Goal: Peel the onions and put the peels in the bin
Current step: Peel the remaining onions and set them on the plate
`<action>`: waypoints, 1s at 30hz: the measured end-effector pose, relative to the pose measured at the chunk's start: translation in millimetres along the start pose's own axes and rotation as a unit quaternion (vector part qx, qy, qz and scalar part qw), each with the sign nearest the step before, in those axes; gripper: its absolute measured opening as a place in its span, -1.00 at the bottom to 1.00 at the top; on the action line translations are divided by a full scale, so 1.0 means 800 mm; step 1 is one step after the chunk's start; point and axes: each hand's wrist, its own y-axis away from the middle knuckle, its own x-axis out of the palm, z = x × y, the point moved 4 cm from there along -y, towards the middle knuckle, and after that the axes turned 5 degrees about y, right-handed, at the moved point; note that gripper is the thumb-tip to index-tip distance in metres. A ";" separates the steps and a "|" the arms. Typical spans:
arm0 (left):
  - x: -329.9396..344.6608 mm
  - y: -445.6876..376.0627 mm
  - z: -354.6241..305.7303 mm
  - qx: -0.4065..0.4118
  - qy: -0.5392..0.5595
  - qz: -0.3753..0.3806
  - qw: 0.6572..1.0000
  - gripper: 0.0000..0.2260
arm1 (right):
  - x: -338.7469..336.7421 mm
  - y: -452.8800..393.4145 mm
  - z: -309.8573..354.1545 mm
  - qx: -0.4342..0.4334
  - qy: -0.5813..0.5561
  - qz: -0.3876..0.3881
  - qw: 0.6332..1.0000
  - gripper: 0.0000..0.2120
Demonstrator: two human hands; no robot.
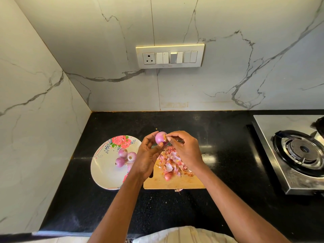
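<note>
Black counter [108, 204] in marble corner, stove [296, 155] right, left hand [149, 155] gripping onion [161, 138], right hand [184, 148] fingers pinching its peel above cutting board [175, 183], plate [105, 165] left

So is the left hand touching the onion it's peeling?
Touching. The head view shows the left hand with fingers and thumb curled against the onion, no gap; the right hand pinches at its end.

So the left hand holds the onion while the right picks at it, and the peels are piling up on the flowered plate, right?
Not quite. The left hand does hold the onion and the right hand picks at it, but the head view shows the peels piled on the wooden cutting board. The flowered plate holds onions, not peels.
</note>
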 end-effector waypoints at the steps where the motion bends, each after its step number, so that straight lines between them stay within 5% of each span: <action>1: 0.001 0.001 -0.002 0.001 0.002 0.002 1.000 -0.57 | 0.000 0.000 0.001 -0.010 0.015 -0.005 1.000 -0.86; 7: 0.010 0.000 -0.004 -0.004 0.057 -0.017 0.998 -0.61 | 0.003 -0.001 0.008 -0.043 0.050 -0.005 0.998 -0.89; 18: 0.004 -0.006 -0.007 0.018 -0.019 0.002 1.000 -0.59 | -0.002 -0.003 0.013 0.058 -0.080 0.029 0.995 -0.75; 30: -0.001 -0.007 -0.006 0.058 -0.075 -0.021 0.995 -0.74 | 0.002 -0.005 0.015 0.053 0.030 0.024 0.998 -0.75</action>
